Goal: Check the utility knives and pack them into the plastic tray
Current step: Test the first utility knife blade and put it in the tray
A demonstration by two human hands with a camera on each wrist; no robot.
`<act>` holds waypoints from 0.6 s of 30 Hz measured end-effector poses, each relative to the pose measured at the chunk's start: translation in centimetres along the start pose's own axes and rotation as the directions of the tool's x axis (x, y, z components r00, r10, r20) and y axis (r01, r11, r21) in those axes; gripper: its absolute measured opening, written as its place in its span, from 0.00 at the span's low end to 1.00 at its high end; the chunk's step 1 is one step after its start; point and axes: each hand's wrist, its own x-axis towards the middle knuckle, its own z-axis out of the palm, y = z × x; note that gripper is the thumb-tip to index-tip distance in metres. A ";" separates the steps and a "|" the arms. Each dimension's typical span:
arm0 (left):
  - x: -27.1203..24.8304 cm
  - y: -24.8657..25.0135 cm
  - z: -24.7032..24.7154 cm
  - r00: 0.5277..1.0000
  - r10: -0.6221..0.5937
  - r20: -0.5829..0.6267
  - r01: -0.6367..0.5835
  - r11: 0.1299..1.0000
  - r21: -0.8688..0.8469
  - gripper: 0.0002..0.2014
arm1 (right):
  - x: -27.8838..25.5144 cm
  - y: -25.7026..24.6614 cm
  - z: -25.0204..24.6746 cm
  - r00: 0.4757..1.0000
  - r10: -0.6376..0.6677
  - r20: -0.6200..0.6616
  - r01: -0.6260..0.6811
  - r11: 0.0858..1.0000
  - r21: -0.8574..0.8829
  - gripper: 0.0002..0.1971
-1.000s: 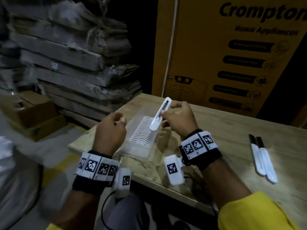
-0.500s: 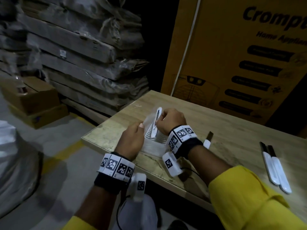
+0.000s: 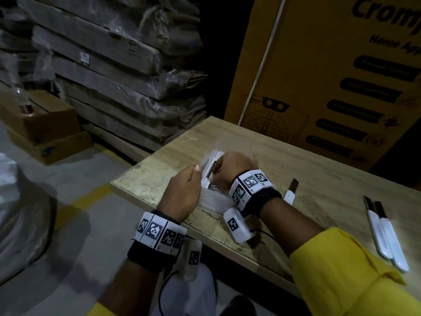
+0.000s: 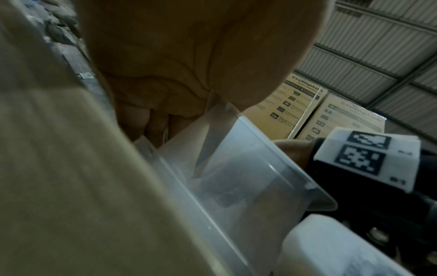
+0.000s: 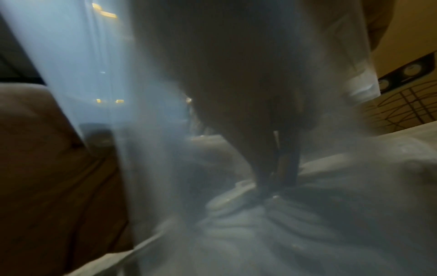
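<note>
A clear plastic tray (image 3: 210, 200) with ribbed slots lies near the table's left front corner. My left hand (image 3: 193, 176) pinches its left rim, thumb on top; the left wrist view shows the tray wall (image 4: 260, 168) running into that hand (image 4: 189, 112). My right hand (image 3: 218, 172) grips a white utility knife (image 3: 214, 168) with a dark slider and holds it down in the tray's slots. The right wrist view is blurred: dark fingers (image 5: 248, 121) hold the knife (image 5: 287, 164) upright above the ribbed tray (image 5: 307, 224). How deep the knife sits is hidden.
One loose white knife (image 3: 290, 193) lies on the wooden table (image 3: 319, 169) just right of my right wrist. Two more knives (image 3: 383, 236) lie side by side at the far right. A large yellow carton (image 3: 330, 76) stands behind the table; wrapped stacks and boxes stand on the floor at left.
My right hand brought the knife down from above the tray into its slots. My left hand moved in and took the tray's rim. The head view swung left.
</note>
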 end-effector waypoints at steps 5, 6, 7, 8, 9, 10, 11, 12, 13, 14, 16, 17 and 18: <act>-0.1 0.1 -0.1 1.000 -0.010 -0.004 0.010 1.000 0.007 0.24 | 0.1 0.0 0.0 1.000 -0.011 0.016 0.011 0.999 -0.034 0.11; 0.0 0.0 0.0 1.000 -0.008 -0.007 0.008 1.000 0.009 0.24 | 0.1 0.1 0.0 1.000 -0.014 0.019 0.015 0.999 -0.030 0.12; 0.0 0.0 0.0 1.000 -0.007 -0.010 0.008 1.000 0.009 0.24 | 0.1 0.1 -0.1 1.000 -0.018 0.023 0.019 0.999 -0.028 0.12; 0.0 -0.1 0.0 1.000 -0.009 -0.014 0.009 1.000 0.009 0.24 | 0.1 0.1 -0.1 0.999 -0.020 0.027 0.021 0.999 -0.035 0.12; 0.1 -0.1 0.0 1.000 -0.012 -0.017 0.012 1.000 0.010 0.24 | 0.0 0.1 -0.2 0.999 -0.019 0.031 0.021 0.999 -0.048 0.11; 0.1 -0.1 0.0 1.000 -0.014 -0.018 0.014 1.000 0.013 0.24 | 0.0 0.1 -0.2 0.999 -0.020 0.035 0.022 0.998 -0.061 0.10; 0.0 -0.1 0.0 1.000 -0.014 -0.017 0.015 1.000 0.019 0.24 | -0.1 0.1 -0.2 0.999 -0.023 0.039 0.026 0.997 -0.071 0.11; 0.0 -0.1 0.0 1.000 -0.013 -0.016 0.014 1.000 0.024 0.24 | -0.2 0.2 -0.3 0.999 -0.026 0.044 0.030 0.997 -0.077 0.12; -0.1 0.0 0.0 1.000 -0.015 -0.013 0.016 1.000 0.027 0.24 | -0.2 0.2 -0.3 0.998 -0.030 0.046 0.034 0.996 -0.078 0.12; 0.0 0.0 0.0 1.000 -0.018 -0.011 0.018 0.999 0.028 0.24 | -0.2 0.2 -0.3 0.998 -0.031 0.049 0.035 0.996 -0.077 0.13; 0.0 0.1 0.0 1.000 -0.022 -0.010 0.022 0.999 0.030 0.24 | -0.3 0.1 -0.3 0.998 -0.030 0.050 0.033 0.997 -0.065 0.13; 0.0 0.0 0.0 1.000 -0.022 -0.010 0.023 0.999 0.031 0.24 | -0.3 0.1 -0.3 0.998 -0.030 0.046 0.032 0.998 -0.057 0.13; 0.0 0.0 0.0 1.000 -0.023 -0.007 0.023 0.999 0.032 0.24 | -0.4 0.1 -0.3 0.999 -0.033 0.042 0.035 0.998 -0.047 0.12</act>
